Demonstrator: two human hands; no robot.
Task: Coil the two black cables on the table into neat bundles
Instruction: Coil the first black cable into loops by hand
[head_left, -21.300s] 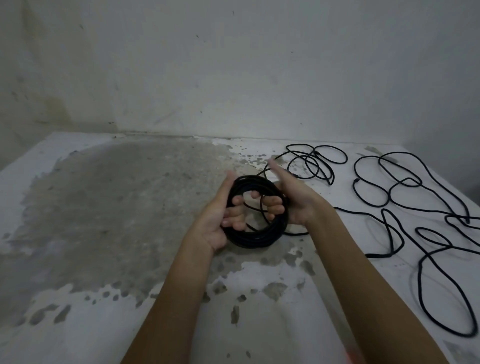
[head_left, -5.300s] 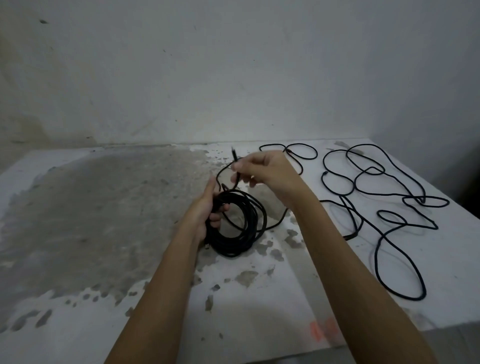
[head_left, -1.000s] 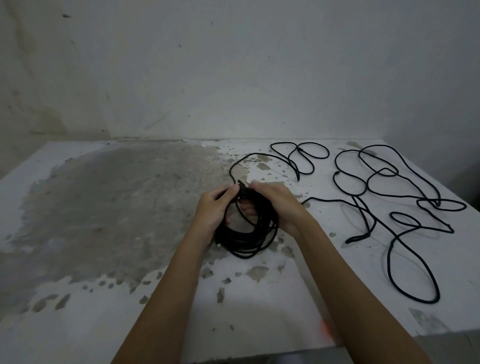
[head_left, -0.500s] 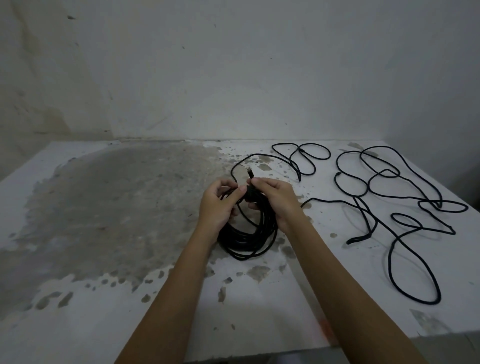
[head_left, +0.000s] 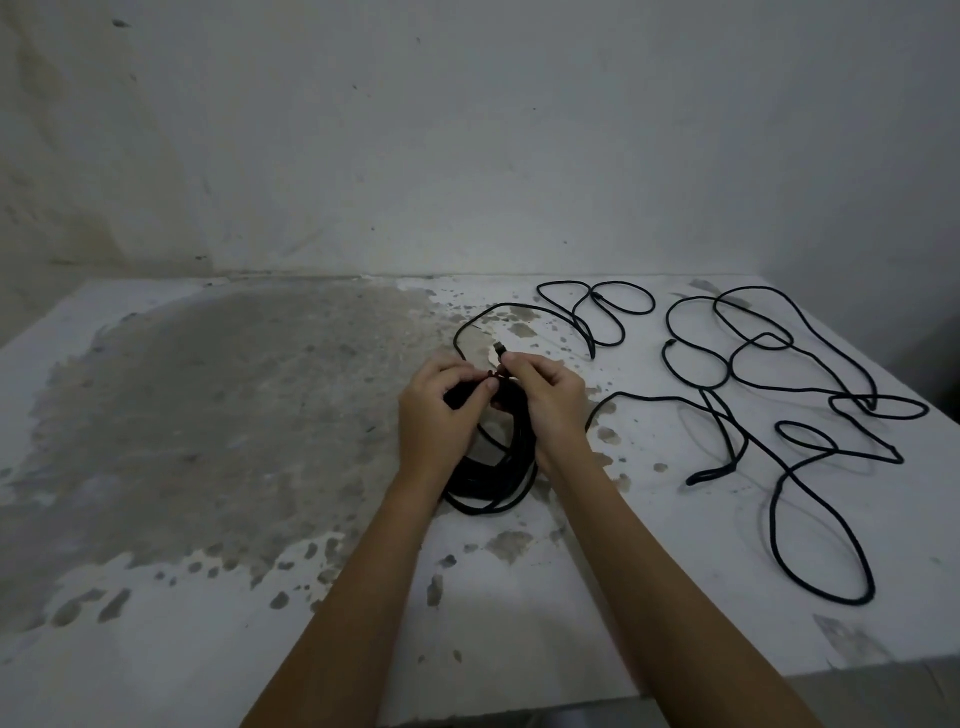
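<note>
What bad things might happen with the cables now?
The coiled cable is gripped only at its top by the left hand, while the right hand pinches the plug end. If that end slips, the loops may spring apart. The loose cable crosses itself many times, so tugging it might make knots. It also lies near the table edge and might slide off.

Top of coiled cable (head_left: 475, 486) behind left hand (head_left: 436, 410), right hand (head_left: 550, 400).

A stained, off-white wall (head_left: 467, 130) fills the upper half of the frame. Below it, at centre left, spreads a large grey worn patch (head_left: 234, 415), with small grey flecks (head_left: 280, 600) along its lower edge.
</note>
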